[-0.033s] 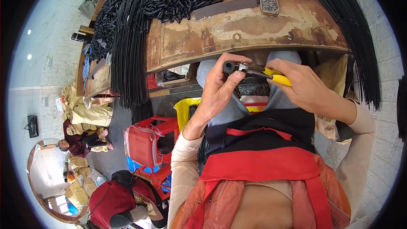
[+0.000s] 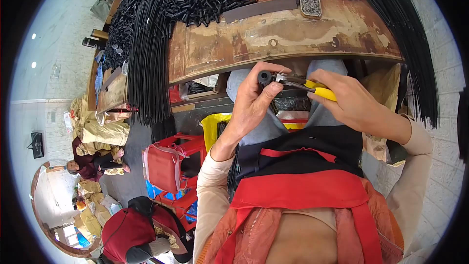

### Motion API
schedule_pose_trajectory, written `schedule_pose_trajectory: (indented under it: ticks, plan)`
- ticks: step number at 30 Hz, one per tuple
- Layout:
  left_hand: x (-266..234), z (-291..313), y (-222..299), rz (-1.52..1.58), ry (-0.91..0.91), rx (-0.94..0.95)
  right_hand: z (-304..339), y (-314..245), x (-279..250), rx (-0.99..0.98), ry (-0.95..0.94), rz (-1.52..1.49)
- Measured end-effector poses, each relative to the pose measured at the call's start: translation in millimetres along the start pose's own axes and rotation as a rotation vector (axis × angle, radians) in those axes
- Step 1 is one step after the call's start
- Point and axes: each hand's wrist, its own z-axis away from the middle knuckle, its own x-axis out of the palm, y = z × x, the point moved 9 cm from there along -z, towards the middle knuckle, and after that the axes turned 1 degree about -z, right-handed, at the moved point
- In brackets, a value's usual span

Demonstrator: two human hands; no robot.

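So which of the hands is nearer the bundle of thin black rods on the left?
Left. The left hand is right of the black rods; the right hand is farther right, beyond it.

Over on the left, a red chair [image 2: 163, 168] is standing on the grey floor [image 2: 137, 151] — and beyond it, tan sacks [image 2: 105, 133] are piling up, with a person in a dark top [image 2: 90, 166] sitting right beside them. A black bag [image 2: 37, 145] is hanging against the pale wall [image 2: 34, 83], while a second person in dark red [image 2: 124, 234] is occupying the lower left — near that chair.
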Motion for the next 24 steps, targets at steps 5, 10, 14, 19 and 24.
schedule_pose_trajectory:
  ticks: [5,10,14,19,24]
  plan:
    - [1,0,3,0.007,-0.129,-0.036,-5,0,1,0.146,-0.274,-0.134]
    - [2,-5,-3,0.060,-0.242,-0.052,8,24,41,0.481,-0.513,-0.688]
    - [1,-12,-13,0.007,-0.252,-0.038,-5,33,31,0.367,-0.364,-0.453]
    - [-27,-19,-35,0.077,-0.077,-0.053,-35,42,-3,-0.029,-0.046,-0.132]
    - [-38,-34,-39,0.174,0.003,-0.064,-99,129,-73,-0.101,0.342,0.372]
